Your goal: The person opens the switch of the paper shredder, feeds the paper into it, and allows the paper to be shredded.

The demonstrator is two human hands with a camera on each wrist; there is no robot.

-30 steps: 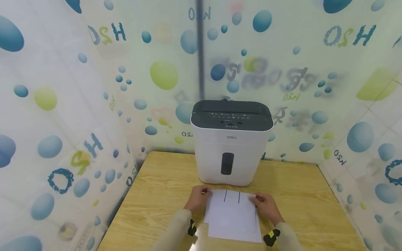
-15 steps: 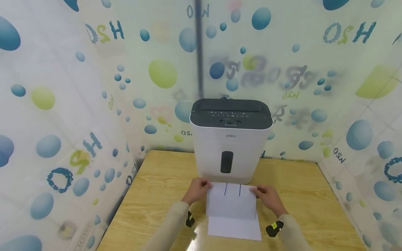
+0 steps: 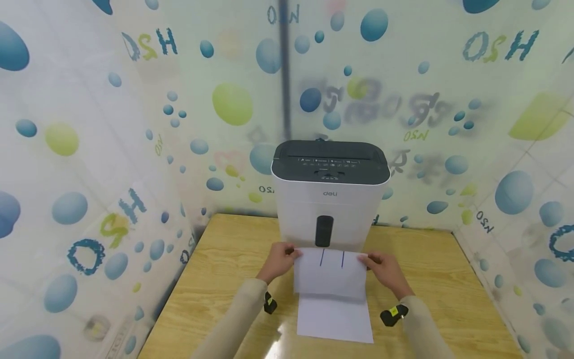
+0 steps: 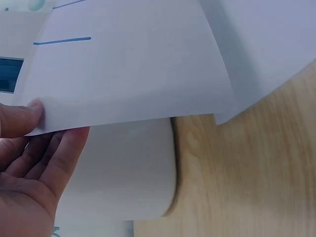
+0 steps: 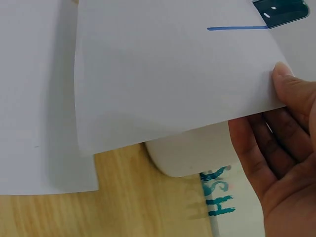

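Note:
A white sheet of paper [image 3: 331, 274] with two short blue lines at its far edge is held up in front of the shredder. My left hand [image 3: 279, 259] pinches its far left corner between thumb and fingers; in the left wrist view the thumb of that hand [image 4: 34, 163] lies on top of the sheet. My right hand [image 3: 383, 269] pinches the far right corner, and the right wrist view shows the same hand [image 5: 281, 133] with its thumb over the edge. Below the raised sheet, more white paper [image 3: 334, 319] lies on the table.
A white paper shredder [image 3: 300, 219] with a dark grey top [image 3: 329, 159] and a slot stands at the back of the wooden table [image 3: 233, 254]. Its lower front is partly covered by the raised sheet. Walls with a bubble pattern [image 3: 233, 104] close in the back and both sides.
Both hands have lifted the marked sheet and moved it toward the shredder. More of the paper beneath now shows.

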